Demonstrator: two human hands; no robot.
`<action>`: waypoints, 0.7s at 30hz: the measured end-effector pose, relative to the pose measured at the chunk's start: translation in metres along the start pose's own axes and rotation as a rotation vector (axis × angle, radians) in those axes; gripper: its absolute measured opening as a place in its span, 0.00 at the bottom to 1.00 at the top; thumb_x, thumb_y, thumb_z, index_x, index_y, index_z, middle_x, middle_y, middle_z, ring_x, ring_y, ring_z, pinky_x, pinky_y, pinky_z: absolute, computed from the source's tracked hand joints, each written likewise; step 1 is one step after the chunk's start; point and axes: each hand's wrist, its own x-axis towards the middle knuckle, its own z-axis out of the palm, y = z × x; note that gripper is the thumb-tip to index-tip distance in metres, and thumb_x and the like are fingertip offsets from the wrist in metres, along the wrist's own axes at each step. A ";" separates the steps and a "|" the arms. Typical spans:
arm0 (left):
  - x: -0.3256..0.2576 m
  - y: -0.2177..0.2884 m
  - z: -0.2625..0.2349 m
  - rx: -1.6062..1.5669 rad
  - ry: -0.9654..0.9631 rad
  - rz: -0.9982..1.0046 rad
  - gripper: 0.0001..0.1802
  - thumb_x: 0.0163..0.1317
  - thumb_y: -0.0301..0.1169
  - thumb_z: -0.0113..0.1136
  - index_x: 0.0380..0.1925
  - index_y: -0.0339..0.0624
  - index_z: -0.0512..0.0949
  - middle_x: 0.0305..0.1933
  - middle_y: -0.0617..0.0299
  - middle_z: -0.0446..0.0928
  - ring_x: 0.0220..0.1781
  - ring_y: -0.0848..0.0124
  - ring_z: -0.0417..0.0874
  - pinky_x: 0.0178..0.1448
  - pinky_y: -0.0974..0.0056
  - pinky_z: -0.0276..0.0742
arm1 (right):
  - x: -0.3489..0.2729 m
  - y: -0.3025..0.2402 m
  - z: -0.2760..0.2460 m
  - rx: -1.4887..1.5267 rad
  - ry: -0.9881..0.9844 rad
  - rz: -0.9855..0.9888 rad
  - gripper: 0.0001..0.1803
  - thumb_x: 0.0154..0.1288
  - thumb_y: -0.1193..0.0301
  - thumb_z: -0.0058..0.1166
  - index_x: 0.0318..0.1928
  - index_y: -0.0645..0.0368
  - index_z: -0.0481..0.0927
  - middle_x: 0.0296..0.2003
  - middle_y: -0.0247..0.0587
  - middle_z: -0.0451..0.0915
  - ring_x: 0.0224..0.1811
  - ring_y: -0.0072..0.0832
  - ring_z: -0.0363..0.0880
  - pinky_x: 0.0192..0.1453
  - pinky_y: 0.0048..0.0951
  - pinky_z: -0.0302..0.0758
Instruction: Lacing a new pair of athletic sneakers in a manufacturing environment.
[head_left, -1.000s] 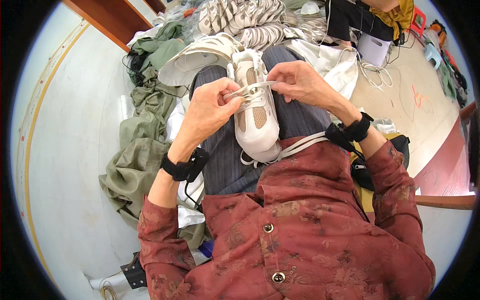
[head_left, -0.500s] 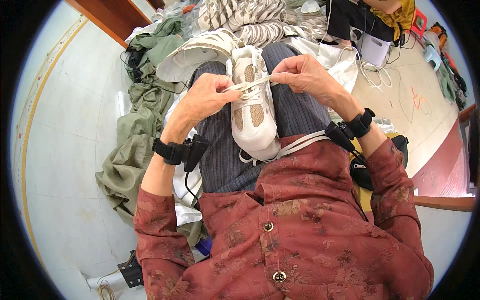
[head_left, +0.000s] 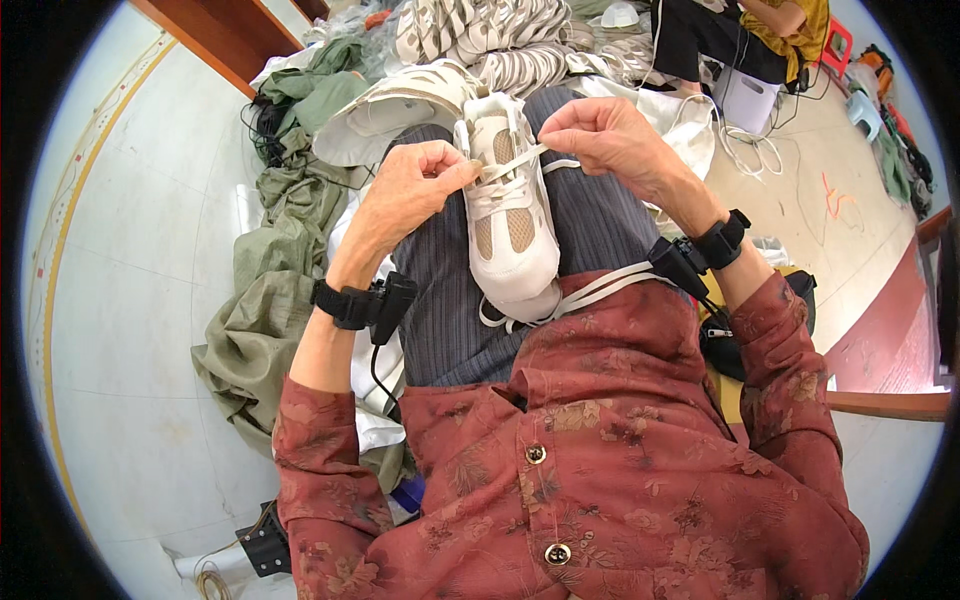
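Now the white shoe [head_left: 512, 215] lies on my lap, toe toward me. My left hand [head_left: 405, 195] and right hand [head_left: 605, 135] each pinch the lace [head_left: 520, 160] above its upper eyelets; lower rows look laced, the top ones remain.

— The shoe [head_left: 510, 215]? 
— Smooth matt white leather-like panels, tan mesh insets, flat woven cloth lace [head_left: 520, 160]. 
— Around it? 
— Ribbed grey cloth trousers [head_left: 600, 225], soft patterned red cloth shirt [head_left: 620, 450], crumpled matt green cloth [head_left: 265, 300], glossy pale floor [head_left: 130, 260].
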 end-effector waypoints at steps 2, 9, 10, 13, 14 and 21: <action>0.001 -0.006 0.001 0.001 0.052 0.004 0.14 0.62 0.36 0.66 0.28 0.34 0.82 0.23 0.73 0.74 0.27 0.83 0.67 0.31 0.72 0.64 | 0.001 -0.002 -0.003 0.105 -0.031 -0.005 0.08 0.64 0.69 0.66 0.39 0.59 0.86 0.23 0.21 0.74 0.20 0.10 0.63 0.23 0.16 0.60; -0.010 -0.031 -0.003 -0.118 0.126 0.029 0.13 0.63 0.34 0.66 0.24 0.38 0.79 0.22 0.76 0.71 0.24 0.86 0.64 0.26 0.74 0.57 | 0.005 0.001 -0.026 0.225 -0.049 -0.032 0.08 0.67 0.73 0.63 0.44 0.63 0.83 0.27 0.23 0.73 0.19 0.10 0.59 0.22 0.15 0.57; -0.014 -0.035 -0.002 -0.162 0.129 0.007 0.12 0.65 0.34 0.66 0.26 0.39 0.79 0.23 0.78 0.70 0.25 0.87 0.63 0.28 0.75 0.56 | 0.005 0.003 -0.026 0.237 -0.043 -0.027 0.08 0.67 0.73 0.62 0.44 0.63 0.83 0.26 0.23 0.73 0.19 0.10 0.59 0.22 0.15 0.57; -0.021 -0.036 0.004 -0.227 0.151 -0.010 0.11 0.67 0.36 0.65 0.29 0.41 0.80 0.25 0.79 0.70 0.26 0.88 0.62 0.29 0.76 0.55 | 0.005 0.002 -0.024 0.234 -0.041 -0.013 0.08 0.68 0.72 0.62 0.44 0.63 0.83 0.26 0.22 0.72 0.19 0.10 0.59 0.22 0.15 0.57; -0.021 -0.035 0.007 -0.254 0.162 -0.024 0.11 0.67 0.36 0.65 0.30 0.41 0.80 0.25 0.79 0.70 0.25 0.88 0.62 0.28 0.76 0.55 | 0.004 0.001 -0.023 0.221 -0.042 -0.004 0.08 0.68 0.72 0.62 0.44 0.63 0.84 0.26 0.22 0.72 0.19 0.10 0.59 0.22 0.15 0.57; -0.022 -0.029 0.010 -0.345 0.092 -0.083 0.12 0.68 0.38 0.64 0.33 0.40 0.83 0.24 0.76 0.73 0.21 0.87 0.60 0.25 0.76 0.53 | -0.003 -0.007 -0.013 0.109 -0.177 0.092 0.10 0.67 0.68 0.64 0.41 0.61 0.85 0.22 0.23 0.74 0.19 0.10 0.62 0.21 0.16 0.58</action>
